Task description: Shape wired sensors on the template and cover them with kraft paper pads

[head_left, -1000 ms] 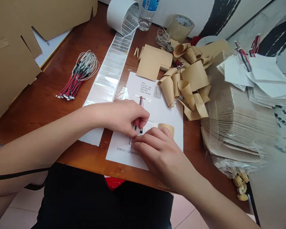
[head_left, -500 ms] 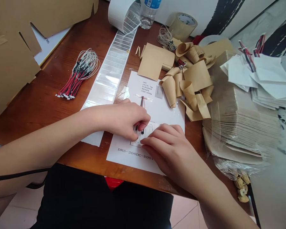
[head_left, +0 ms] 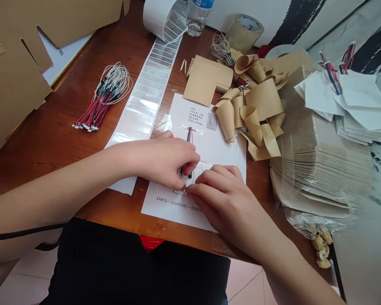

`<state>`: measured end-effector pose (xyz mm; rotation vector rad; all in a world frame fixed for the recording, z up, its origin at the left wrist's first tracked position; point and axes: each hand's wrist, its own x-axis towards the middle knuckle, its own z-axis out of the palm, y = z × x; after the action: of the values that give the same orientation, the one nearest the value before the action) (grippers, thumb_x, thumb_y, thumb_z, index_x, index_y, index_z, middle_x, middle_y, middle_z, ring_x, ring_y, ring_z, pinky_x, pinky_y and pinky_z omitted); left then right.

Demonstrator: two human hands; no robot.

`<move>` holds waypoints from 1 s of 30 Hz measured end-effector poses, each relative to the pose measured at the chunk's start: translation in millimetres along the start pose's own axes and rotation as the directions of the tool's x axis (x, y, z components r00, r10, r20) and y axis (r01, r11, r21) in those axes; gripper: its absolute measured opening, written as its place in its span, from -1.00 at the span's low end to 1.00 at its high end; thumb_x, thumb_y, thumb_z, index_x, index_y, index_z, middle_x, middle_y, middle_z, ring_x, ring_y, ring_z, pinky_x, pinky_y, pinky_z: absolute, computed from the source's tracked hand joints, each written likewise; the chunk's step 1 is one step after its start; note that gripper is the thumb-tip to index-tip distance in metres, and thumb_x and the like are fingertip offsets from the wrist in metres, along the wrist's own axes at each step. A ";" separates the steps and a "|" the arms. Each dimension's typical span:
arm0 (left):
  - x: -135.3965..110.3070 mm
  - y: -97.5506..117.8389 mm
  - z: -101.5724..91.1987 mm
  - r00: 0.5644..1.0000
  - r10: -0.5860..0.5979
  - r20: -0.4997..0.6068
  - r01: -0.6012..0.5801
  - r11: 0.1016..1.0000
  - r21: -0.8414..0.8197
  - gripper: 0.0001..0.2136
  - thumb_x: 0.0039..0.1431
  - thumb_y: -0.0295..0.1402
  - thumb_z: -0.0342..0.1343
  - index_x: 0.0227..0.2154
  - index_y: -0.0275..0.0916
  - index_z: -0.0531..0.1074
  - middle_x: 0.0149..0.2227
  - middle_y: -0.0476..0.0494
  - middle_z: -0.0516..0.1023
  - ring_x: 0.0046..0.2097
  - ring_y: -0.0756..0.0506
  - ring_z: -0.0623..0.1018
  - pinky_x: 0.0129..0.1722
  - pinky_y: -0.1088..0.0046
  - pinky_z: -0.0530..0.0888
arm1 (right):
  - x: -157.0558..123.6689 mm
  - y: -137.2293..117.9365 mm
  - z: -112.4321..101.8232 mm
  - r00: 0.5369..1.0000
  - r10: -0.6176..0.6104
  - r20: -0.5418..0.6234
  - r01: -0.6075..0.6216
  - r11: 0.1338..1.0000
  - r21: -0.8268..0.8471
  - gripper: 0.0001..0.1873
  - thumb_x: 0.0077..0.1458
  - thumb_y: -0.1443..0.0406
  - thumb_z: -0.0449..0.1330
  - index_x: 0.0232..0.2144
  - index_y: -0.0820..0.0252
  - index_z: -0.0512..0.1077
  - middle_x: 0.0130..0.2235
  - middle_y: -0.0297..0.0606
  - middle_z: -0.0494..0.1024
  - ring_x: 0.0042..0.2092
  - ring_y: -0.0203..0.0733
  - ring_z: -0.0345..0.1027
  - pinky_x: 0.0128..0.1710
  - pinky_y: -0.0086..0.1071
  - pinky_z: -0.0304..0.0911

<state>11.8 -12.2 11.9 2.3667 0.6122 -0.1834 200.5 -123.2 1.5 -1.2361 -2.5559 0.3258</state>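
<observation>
A wire harness [head_left: 189, 136] with red and black leads lies on a printed white sheet [head_left: 171, 212], its upper end under a strip of transparent tape [head_left: 198, 131]. My left hand [head_left: 168, 161] is closed over the harness's lower part, fingers curled and thumb pressed to the sheet; a short black sleeve [head_left: 189, 175] shows by its fingertips. Close beside it, my right hand [head_left: 220, 190] has thumb and fingertips pinched together low on the sheet. What they grip is too small to make out. A thin pale wire loop [head_left: 200, 168] shows between the hands.
A bundle of harnesses [head_left: 106, 97] and a strip of silvery labels [head_left: 142, 101] lie left. Brown paper squares [head_left: 200, 80], curled paper pieces [head_left: 230, 120], a tape roll [head_left: 244, 31] and a bottle [head_left: 198, 19] are behind. A bagged paper stack [head_left: 330, 169] stands right.
My right fingertips have shifted very slightly left, towards my left thumb. My left hand stays pressed in the same place, and the view has tilted a little.
</observation>
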 end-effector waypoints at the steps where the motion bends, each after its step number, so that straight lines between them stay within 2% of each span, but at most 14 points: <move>1: 0.1 0.2 -0.2 1.000 -0.003 0.000 0.003 1.000 0.000 -0.88 0.09 -0.33 0.23 -0.41 -0.20 0.39 -0.26 -0.02 0.54 -0.17 -0.12 0.49 0.00 0.25 0.19 | 0.2 0.5 0.0 1.000 -0.001 -0.004 0.001 1.000 0.000 -0.76 0.38 0.44 0.10 -0.28 0.14 0.52 -0.33 -0.27 0.50 -0.24 -0.17 0.22 -0.15 -0.25 0.12; 12: -0.1 1.2 1.1 1.000 -0.005 0.000 0.005 1.000 0.025 -0.87 0.10 -0.32 0.23 -0.42 -0.20 0.39 -0.26 -0.02 0.50 -0.19 -0.10 0.48 -0.01 0.25 0.18 | 2.8 5.1 -4.6 1.000 0.010 0.024 -0.011 0.999 0.042 -0.77 0.38 0.42 0.10 -0.28 0.18 0.52 -0.31 -0.25 0.53 -0.24 -0.17 0.24 -0.17 -0.24 0.11; 17: -1.0 2.0 0.2 1.000 0.003 0.005 -0.004 1.000 0.025 -0.87 0.10 -0.32 0.22 -0.42 -0.21 0.39 -0.26 -0.03 0.49 -0.19 -0.11 0.47 -0.02 0.24 0.18 | 2.9 8.7 -6.8 0.999 -0.008 0.052 0.005 0.998 0.065 -0.73 0.39 0.41 0.09 -0.35 0.14 0.51 -0.36 -0.28 0.51 -0.25 -0.17 0.23 -0.19 -0.24 0.11; 30: -1.5 4.8 0.5 1.000 -0.009 -0.002 0.009 0.999 0.045 -0.89 0.09 -0.33 0.23 -0.43 -0.21 0.41 -0.26 -0.05 0.48 -0.19 -0.13 0.44 -0.05 0.25 0.19 | 2.7 8.8 1.3 1.000 -0.006 -0.014 0.006 1.000 0.012 -0.74 0.37 0.45 0.09 -0.33 0.15 0.51 -0.29 -0.25 0.53 -0.23 -0.19 0.25 -0.16 -0.24 0.13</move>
<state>12.7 -16.3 14.7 2.4084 0.6265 -0.2010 204.8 -115.9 -2.1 -1.2214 -2.5414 0.3299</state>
